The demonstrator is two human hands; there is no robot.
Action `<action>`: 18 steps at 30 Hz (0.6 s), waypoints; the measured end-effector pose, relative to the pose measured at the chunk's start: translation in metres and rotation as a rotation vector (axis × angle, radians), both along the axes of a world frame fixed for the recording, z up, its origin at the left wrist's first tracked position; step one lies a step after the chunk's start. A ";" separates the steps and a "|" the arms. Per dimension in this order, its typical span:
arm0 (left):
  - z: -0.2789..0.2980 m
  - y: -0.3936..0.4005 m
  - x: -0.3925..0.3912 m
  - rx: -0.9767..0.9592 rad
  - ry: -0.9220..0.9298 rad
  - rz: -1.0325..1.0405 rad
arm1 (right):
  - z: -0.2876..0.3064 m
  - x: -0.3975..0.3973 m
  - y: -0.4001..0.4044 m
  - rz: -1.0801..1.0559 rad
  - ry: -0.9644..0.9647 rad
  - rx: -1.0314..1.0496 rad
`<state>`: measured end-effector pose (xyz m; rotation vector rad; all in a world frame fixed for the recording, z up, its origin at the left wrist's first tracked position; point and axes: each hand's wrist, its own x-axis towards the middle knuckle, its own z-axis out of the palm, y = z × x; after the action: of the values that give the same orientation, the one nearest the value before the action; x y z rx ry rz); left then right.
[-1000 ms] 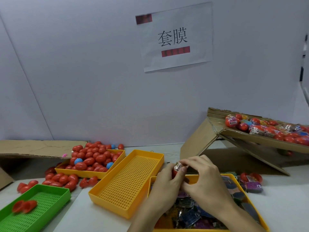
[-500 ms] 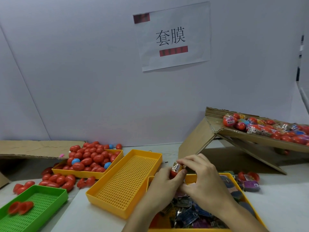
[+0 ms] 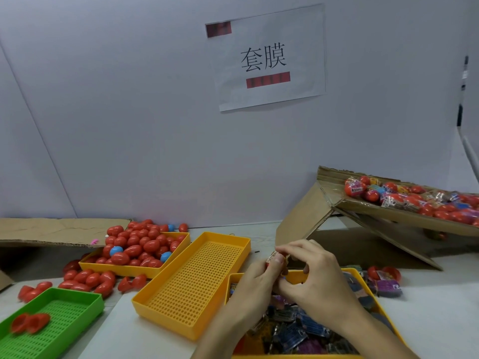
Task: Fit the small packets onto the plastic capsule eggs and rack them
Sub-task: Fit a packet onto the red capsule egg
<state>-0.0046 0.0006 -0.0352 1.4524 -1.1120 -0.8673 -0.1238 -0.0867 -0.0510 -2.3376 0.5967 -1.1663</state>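
My left hand [image 3: 255, 283] and my right hand [image 3: 312, 278] meet above a yellow tray of small packets [image 3: 298, 330]. Between their fingertips they pinch a red capsule egg [image 3: 275, 257] with a printed packet partly over its top. Most of the egg is hidden by my fingers. A yellow tray heaped with bare red and blue eggs [image 3: 140, 248] sits at the left. Wrapped eggs [image 3: 404, 198] lie on a sloped cardboard rack [image 3: 388, 216] at the right.
An empty perforated yellow tray [image 3: 191, 283] lies left of my hands. A green tray [image 3: 51, 320] holding two red egg halves sits at the lower left. Loose red eggs [image 3: 85, 278] lie on the table. Cardboard [image 3: 51, 230] lies at the far left, and a wall stands behind.
My hands have stayed over the packet tray and kept working the packet on the egg. My right fingers have shifted slightly round it.
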 end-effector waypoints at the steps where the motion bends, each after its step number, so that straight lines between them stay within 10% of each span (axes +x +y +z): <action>1: 0.001 0.000 -0.001 -0.009 0.002 0.004 | 0.000 0.000 0.000 0.006 -0.001 0.006; 18: -0.001 -0.003 0.001 -0.087 0.279 0.073 | -0.001 0.001 0.000 0.013 -0.033 0.062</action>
<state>-0.0037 -0.0029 -0.0364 1.2492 -0.8719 -0.9263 -0.1224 -0.0864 -0.0525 -2.2624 0.5972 -1.1621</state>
